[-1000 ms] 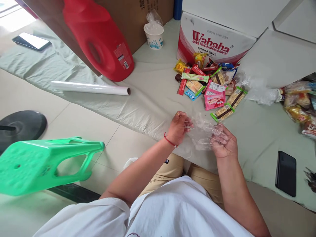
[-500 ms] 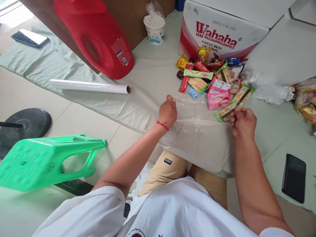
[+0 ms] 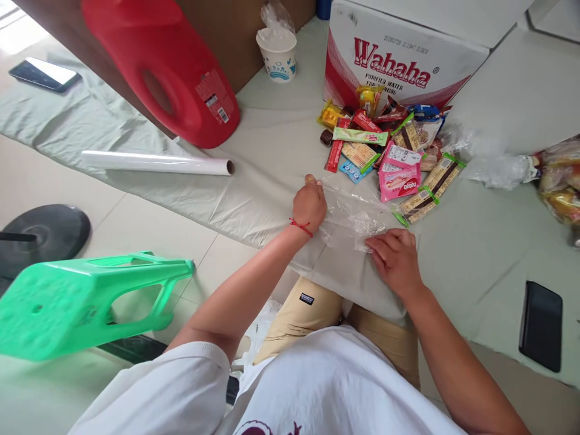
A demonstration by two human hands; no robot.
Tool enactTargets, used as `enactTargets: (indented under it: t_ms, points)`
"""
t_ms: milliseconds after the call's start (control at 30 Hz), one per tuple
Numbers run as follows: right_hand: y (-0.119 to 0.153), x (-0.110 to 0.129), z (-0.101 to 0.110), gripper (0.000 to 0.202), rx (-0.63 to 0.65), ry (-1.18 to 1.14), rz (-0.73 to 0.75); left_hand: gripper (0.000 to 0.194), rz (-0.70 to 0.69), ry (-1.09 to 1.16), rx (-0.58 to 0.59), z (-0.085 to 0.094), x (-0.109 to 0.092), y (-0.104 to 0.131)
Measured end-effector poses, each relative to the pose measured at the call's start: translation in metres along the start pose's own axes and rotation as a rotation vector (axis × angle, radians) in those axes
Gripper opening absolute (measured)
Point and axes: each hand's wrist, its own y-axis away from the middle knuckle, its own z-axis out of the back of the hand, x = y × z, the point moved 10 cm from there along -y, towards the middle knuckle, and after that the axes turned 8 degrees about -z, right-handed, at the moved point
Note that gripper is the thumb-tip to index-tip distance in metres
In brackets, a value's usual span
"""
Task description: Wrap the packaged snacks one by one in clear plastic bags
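Note:
Thin clear plastic film stretches, crumpled, between my two hands above the table's front edge; whether it is a bag or a sheet I cannot make out. My left hand, with a red string at the wrist, is closed on the film's left end. At the right end my right hand pinches the film between thumb and fingers. Just beyond lies a pile of wrapped snacks: a pink packet, a green-ended bar, a pale green stick packet and a red packet.
A Wahaha carton stands behind the snacks. At the left are a red jug, a paper cup and a white roll. A dark phone lies at right. A green stool is on the floor.
My right hand has moved left and toward me, from beside the green-ended bar to the film's right end. The film now bunches closer together. My left hand stays nearly in place.

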Motion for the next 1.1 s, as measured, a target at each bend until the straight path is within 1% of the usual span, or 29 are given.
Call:
enactTargets:
  t_ms: [67, 133, 233, 300, 400, 433, 467, 533, 567, 600, 633, 700, 733, 767, 800, 867, 933, 1000, 1033, 1100]
  points:
    - [0.005, -0.008, 0.012, 0.021, -0.053, -0.065, -0.016, 0.022, -0.007, -0.029, -0.003, 0.002, 0.001, -0.001]
    - [0.015, -0.018, 0.033, 0.02, -0.099, -0.107, -0.029, 0.025, -0.016, -0.059, 0.003, 0.003, 0.002, -0.002]
    - [0.036, -0.028, 0.061, 0.022, -0.106, -0.102, -0.042, 0.029, -0.023, -0.132, 0.051, 0.002, -0.001, 0.001]
    - [0.054, -0.032, 0.071, 0.024, -0.081, -0.086, -0.042, 0.031, -0.019, -0.194, 0.099, 0.0, -0.006, 0.006]
    - [0.08, -0.033, 0.074, 0.029, -0.03, -0.083, -0.042, 0.035, 0.002, -0.269, 0.163, -0.001, -0.015, 0.02]
    - [0.087, -0.032, 0.072, 0.029, 0.006, -0.095, -0.04, 0.036, 0.01, -0.287, 0.181, -0.002, -0.018, 0.025]
    - [0.093, -0.031, 0.068, 0.028, 0.071, -0.114, -0.037, 0.037, 0.014, -0.301, 0.2, -0.003, -0.02, 0.03]
    - [0.1, -0.03, 0.059, 0.025, 0.261, -0.169, -0.049, 0.039, 0.016, -0.328, 0.245, -0.008, -0.023, 0.039]
    - [0.101, -0.033, 0.057, 0.024, 0.34, -0.199, -0.081, 0.04, 0.014, -0.344, 0.263, -0.011, -0.024, 0.043]
    - [0.097, -0.038, 0.062, 0.022, 0.358, -0.225, -0.14, 0.04, 0.011, -0.361, 0.277, -0.014, -0.024, 0.046]
    - [0.088, -0.049, 0.073, 0.021, 0.296, -0.239, -0.228, 0.04, 0.009, -0.379, 0.284, -0.016, -0.024, 0.047]
    - [0.065, -0.073, 0.102, 0.023, 0.043, -0.202, -0.402, 0.039, 0.005, -0.423, 0.279, -0.018, -0.023, 0.049]
    - [0.052, -0.081, 0.112, 0.027, -0.074, -0.159, -0.456, 0.039, -0.001, -0.444, 0.274, -0.018, -0.023, 0.049]
    - [0.037, -0.084, 0.112, 0.033, -0.121, -0.108, -0.469, 0.039, -0.007, -0.465, 0.272, -0.019, -0.023, 0.05]
    - [0.02, -0.083, 0.104, 0.041, -0.108, -0.07, -0.45, 0.038, -0.01, -0.484, 0.273, -0.02, -0.022, 0.05]
    - [-0.011, -0.082, 0.072, 0.054, 0.002, -0.067, -0.416, 0.038, -0.02, -0.514, 0.275, -0.022, -0.021, 0.051]
    - [-0.033, -0.084, 0.037, 0.055, 0.128, -0.146, -0.437, 0.037, -0.029, -0.527, 0.265, -0.022, -0.02, 0.052]
    - [-0.047, -0.088, 0.011, 0.048, 0.231, -0.259, -0.492, 0.037, -0.035, -0.515, 0.239, -0.021, -0.019, 0.053]
    - [-0.053, -0.09, 0.004, 0.044, 0.256, -0.312, -0.515, 0.037, -0.038, -0.498, 0.222, -0.02, -0.017, 0.054]
    - [-0.068, -0.094, 0.002, 0.038, 0.244, -0.378, -0.526, 0.038, -0.043, -0.449, 0.175, -0.019, -0.015, 0.055]
